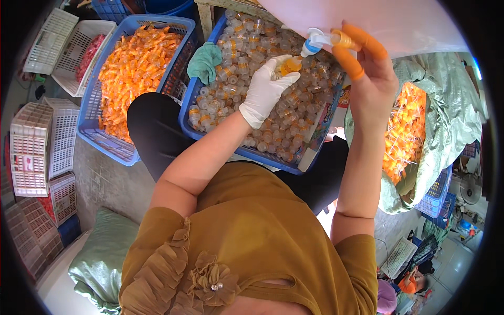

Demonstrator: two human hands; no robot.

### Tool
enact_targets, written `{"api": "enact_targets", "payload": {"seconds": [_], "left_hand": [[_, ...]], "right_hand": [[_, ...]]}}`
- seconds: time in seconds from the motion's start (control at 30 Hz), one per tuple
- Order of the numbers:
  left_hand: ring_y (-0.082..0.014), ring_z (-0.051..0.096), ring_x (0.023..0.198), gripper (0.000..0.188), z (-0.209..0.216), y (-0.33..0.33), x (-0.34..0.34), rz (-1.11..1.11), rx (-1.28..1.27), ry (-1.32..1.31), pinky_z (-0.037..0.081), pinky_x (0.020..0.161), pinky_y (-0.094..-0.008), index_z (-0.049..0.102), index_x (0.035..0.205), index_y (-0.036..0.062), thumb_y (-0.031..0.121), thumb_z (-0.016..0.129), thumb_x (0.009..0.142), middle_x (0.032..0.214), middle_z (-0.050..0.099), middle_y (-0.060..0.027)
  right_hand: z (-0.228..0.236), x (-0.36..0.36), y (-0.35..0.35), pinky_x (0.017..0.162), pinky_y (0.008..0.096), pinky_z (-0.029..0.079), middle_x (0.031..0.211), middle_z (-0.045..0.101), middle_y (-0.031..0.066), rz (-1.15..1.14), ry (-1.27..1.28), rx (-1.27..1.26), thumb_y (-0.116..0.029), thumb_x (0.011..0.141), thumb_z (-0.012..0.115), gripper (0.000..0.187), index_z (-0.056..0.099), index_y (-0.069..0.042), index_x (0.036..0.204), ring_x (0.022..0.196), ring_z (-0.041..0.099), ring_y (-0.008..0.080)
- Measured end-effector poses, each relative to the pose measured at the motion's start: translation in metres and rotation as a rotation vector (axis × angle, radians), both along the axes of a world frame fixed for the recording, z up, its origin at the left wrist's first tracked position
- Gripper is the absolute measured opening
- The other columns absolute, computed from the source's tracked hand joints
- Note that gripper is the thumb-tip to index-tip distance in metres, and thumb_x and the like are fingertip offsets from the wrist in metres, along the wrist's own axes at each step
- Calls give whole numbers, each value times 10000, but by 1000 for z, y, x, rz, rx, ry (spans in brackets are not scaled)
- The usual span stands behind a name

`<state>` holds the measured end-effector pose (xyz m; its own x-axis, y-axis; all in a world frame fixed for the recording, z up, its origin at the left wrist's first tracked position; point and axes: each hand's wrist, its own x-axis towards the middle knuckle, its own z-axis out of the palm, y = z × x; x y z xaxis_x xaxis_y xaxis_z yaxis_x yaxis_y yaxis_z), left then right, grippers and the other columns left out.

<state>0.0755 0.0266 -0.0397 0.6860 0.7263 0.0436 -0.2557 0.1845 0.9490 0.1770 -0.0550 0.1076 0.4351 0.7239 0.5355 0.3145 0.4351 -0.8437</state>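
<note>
My left hand point(268, 89), in a white glove, is closed on a small orange plastic piece point(290, 65) between thumb and fingers. It hovers above a blue basket point(185, 113) full of small clear plastic bottles point(231, 94) with orange bands. Orange finger covers sit on fingers of my right hand point(367, 63), which pinches a small clear bottle with an orange band point(344, 40). The bottle lies sideways, its clear end at a white and blue spout point(313, 42); whether they touch I cannot tell. Behind the spout bulges a large, pale, translucent container point(388, 23).
A green cloth point(205, 62) hangs over the basket's left rim. Farther left stands a blue basket point(84, 118) of orange pieces point(142, 63). To the right, a green sack point(446, 105) holds orange pieces with white sticks point(407, 126). White crates point(31, 149) line the left side.
</note>
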Motion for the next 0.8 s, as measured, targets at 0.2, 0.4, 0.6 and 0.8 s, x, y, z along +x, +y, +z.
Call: {"api": "enact_targets", "payload": {"seconds": [0.2, 0.4, 0.6, 0.8], "left_hand": [[-95, 575, 846, 315, -9, -1, -17, -49, 23, 200, 486, 762, -242, 533, 1177, -16, 90, 638, 900, 1016, 620, -38], [-66, 468, 650, 306, 20, -4, -59, -495, -306, 103, 382, 613, -198, 591, 1129, -1, 235, 601, 934, 796, 571, -3], [-84, 510, 611, 407, 43, -15, -68, -780, -516, -10, 394, 559, -208, 623, 1086, -46, 334, 560, 954, 819, 626, -60], [-109, 588, 679, 373, 57, -37, -68, -741, -527, 20, 455, 613, -219, 618, 1115, -4, 324, 606, 936, 858, 648, -75]], "right_hand": [[-34, 13, -41, 748, 303, 516, 1044, 641, 67, -153, -691, -386, 70, 779, 670, 314, 654, -38, 1073, 901, 636, 208], [-28, 21, -72, 766, 321, 524, 1041, 628, 104, -99, -608, -474, 61, 779, 667, 288, 656, -33, 1051, 919, 633, 261], [-19, 13, -79, 781, 332, 524, 1002, 634, 113, 204, -794, -276, 48, 774, 664, 264, 662, -9, 1031, 944, 618, 276], [-15, 10, -83, 715, 328, 512, 917, 634, 99, 232, -620, -399, 32, 783, 660, 182, 674, -3, 962, 841, 622, 274]]}}
